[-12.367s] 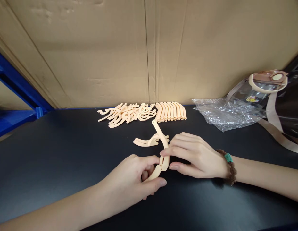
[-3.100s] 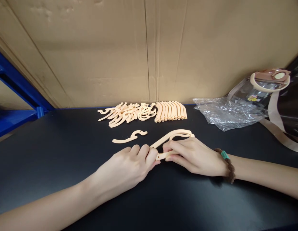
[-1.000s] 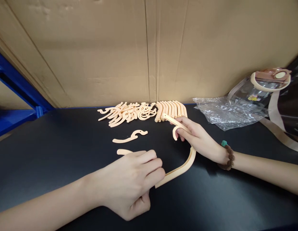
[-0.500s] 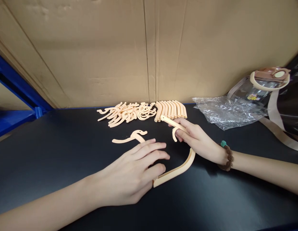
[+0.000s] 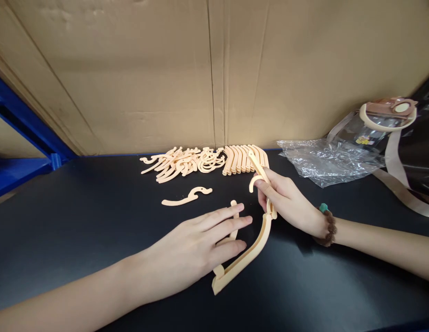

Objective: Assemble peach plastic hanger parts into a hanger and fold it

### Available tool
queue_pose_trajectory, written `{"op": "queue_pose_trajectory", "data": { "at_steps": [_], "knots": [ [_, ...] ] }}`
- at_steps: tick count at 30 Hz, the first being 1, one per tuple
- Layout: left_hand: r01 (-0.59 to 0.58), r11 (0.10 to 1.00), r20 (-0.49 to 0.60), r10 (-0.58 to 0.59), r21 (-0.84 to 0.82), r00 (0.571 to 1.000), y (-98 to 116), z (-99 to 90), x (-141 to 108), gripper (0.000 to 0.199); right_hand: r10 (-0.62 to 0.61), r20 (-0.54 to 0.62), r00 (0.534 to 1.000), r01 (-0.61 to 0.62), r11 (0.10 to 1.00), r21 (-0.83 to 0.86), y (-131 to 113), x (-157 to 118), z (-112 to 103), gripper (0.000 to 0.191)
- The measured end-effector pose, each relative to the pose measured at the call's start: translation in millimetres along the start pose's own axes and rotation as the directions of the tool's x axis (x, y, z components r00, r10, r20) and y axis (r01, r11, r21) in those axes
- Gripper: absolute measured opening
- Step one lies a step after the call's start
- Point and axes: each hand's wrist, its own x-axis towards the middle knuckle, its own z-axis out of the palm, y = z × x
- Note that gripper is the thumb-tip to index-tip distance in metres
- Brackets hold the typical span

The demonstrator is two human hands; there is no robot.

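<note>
My right hand [image 5: 287, 196] is closed on a cream plastic piece [image 5: 258, 163] with a small curved hook beside the thumb. Below it, a long curved channel piece [image 5: 249, 258] slants toward me, its upper end meeting the held part. My left hand [image 5: 197, 244] has its fingers spread at the left of this channel; a thin curved piece [image 5: 234, 221] shows between and behind the fingers. Whether the left thumb grips it is hidden. One loose hooked piece [image 5: 181, 199] lies flat on the black table beyond my left hand.
A jumbled pile of cream pieces [image 5: 180, 163] lies at the back, beside a row of curved channel pieces [image 5: 240, 159]. Clear plastic bags [image 5: 325, 161] and a strapped bottle [image 5: 384, 120] stand at the right. Cardboard [image 5: 131, 78] rises behind the black table [image 5: 79, 221].
The held piece has turned more upright. The channel piece has swung steeper, its near end toward me. My left hand has shifted slightly right, and a thin piece now shows upright by its fingers.
</note>
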Motion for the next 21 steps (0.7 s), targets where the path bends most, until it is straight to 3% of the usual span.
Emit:
{"op": "queue_pose_trajectory", "data": {
  "at_steps": [4,12,17,21],
  "knots": [
    [0.028,0.999,-0.043,-0.027,0.020,0.999,-1,5.1,-2,0.047,-0.027,-0.009,1.000,0.026,0.995,-0.099,-1,-1,1,0.032],
    [0.079,0.997,0.024,-0.079,0.001,0.997,-2,6.2,-3,0.063,-0.024,0.016,1.000,0.026,0.992,-0.120,-2,-1,0,0.029],
    [-0.019,0.991,-0.016,0.017,-0.130,1.000,-4,3.6,-3,0.050,-0.040,0.037,0.999,0.045,0.991,-0.129,-2,-4,1,0.025],
    [-0.051,0.941,-0.012,0.050,-0.335,0.999,-3,-3.8,1,0.042,-0.079,0.061,0.995,0.087,0.984,-0.152,-4,-6,0,0.026]
  ]
}}
